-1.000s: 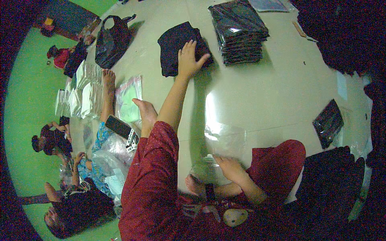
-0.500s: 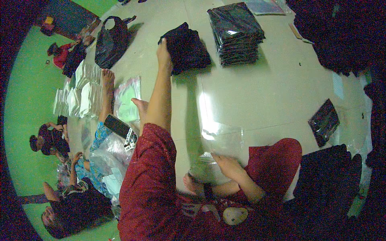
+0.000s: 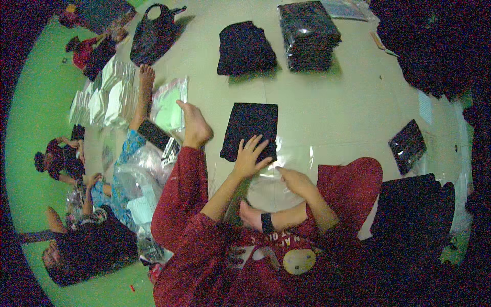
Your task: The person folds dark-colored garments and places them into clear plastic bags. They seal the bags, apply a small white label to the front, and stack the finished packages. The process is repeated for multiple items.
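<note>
A folded black garment (image 3: 249, 120) lies on the floor in front of me. My left hand (image 3: 249, 158) rests on its near edge, fingers spread and a ring on one of them. Just right of it my right hand (image 3: 299, 183), slightly blurred, has its fingers drawn together at the edge of a clear plastic bag (image 3: 299, 156). The bag lies beside and partly at the near corner of the garment; its outline is hard to make out.
Ahead stand a pile of folded black garments (image 3: 245, 48) and a stack of bagged black garments (image 3: 309, 41). A black carrier bag (image 3: 156, 36) and white stacks (image 3: 110, 94) lie left. One bagged garment (image 3: 407, 147) and dark cloth (image 3: 414, 215) are right. Other people (image 3: 92, 245) sit left.
My left hand has come back from the far pile and now rests on a folded black garment near me. The right hand has shifted up slightly beside it with the clear bag.
</note>
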